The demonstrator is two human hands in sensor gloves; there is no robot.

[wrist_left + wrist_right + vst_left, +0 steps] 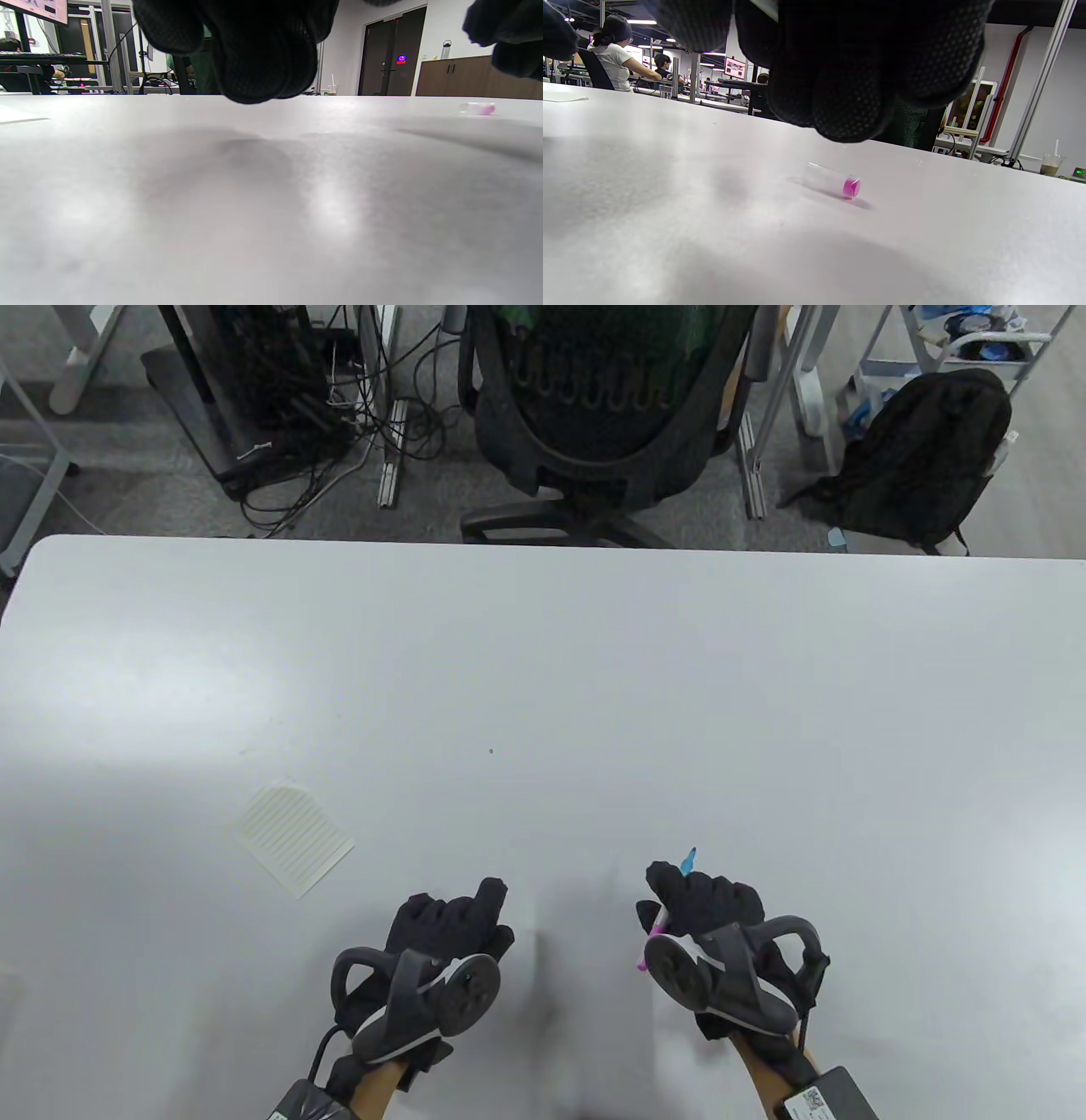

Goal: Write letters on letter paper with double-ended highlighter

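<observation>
Right hand (708, 912) grips highlighter (670, 904); left hand (450, 929) loosely curled, empty

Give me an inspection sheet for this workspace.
Surface: white table, bare in most of its area.
Job's things: lined paper lies flat at left, untouched; highlighter, blue tip forward; its pink cap lies loose on the table.
Clutter: nothing seen.
Hands: right hand grips the highlighter; left hand holds nothing, fingers loosely curled.
Cables: tangle on the floor beyond the table.
Surroundings: office chair, black backpack.
</observation>
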